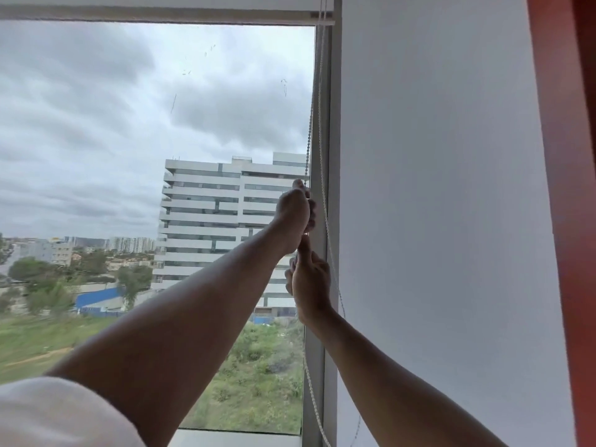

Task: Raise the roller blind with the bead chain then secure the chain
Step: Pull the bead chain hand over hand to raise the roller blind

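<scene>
The roller blind [154, 8] is rolled nearly to the top of the window, its bottom bar a pale strip along the upper edge. A white bead chain [310, 124] hangs down the window's right side in two strands. My left hand [295, 217] grips the left strand, fingers curled round it, at mid-height. Just below it, my right hand [309, 282] holds the same strand with its thumb pointing up. The second strand [325, 201] hangs free to the right of both hands.
A pale window frame post [333, 156] runs vertically behind the chain. A white wall [435, 204] fills the right side, with a reddish wooden edge [567, 188] at far right. A white sill [238, 438] lies below the glass.
</scene>
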The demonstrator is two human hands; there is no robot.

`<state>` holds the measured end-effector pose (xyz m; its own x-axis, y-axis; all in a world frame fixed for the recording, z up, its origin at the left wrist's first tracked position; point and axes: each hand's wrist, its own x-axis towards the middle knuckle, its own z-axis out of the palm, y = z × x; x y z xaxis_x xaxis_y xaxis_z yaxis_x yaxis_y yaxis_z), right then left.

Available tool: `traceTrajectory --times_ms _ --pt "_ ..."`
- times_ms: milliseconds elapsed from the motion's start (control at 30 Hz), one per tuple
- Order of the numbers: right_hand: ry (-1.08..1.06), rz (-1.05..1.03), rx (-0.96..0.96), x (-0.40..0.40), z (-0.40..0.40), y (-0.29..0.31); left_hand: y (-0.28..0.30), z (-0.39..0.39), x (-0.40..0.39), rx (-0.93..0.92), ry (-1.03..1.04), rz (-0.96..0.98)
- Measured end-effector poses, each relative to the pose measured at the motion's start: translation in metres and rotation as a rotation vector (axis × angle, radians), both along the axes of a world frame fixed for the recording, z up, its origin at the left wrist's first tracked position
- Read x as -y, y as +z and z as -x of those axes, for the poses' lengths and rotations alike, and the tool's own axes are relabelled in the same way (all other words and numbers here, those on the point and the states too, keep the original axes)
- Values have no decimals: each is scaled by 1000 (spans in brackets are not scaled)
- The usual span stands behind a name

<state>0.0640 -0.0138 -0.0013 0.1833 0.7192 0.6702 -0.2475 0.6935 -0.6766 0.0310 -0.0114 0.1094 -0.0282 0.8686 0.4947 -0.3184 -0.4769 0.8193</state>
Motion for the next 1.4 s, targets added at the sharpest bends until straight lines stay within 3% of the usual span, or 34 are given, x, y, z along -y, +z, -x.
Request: traceTrajectory --times_ms 133,300,500,733,867,1100,1200,1300,1400 --pt "93 20 24 -1 -3 4 -1 -3 6 40 171 -102" --pt "173 98 57 -8 -11 12 -9 3 14 138 134 -256" --pt "103 140 2 -10 -25 59 -23 5 21 72 220 -317" --pt "137 185 35 14 -22 125 -102 -6 9 42 148 -213" --pt "115 233 41 18 -11 139 -119 -6 11 12 107 -144" --pt "-19 63 -111 19 -9 130 -100 10 4 -143 14 -65" --pt "-77 9 -87 21 -10 121 -73 21 4 -122 -37 5" --pt "-157 -17 -7 20 -7 99 -39 29 12 -130 -9 -42" --pt "-92 -18 -34 12 5 63 -15 28 25 -130 3 -80"
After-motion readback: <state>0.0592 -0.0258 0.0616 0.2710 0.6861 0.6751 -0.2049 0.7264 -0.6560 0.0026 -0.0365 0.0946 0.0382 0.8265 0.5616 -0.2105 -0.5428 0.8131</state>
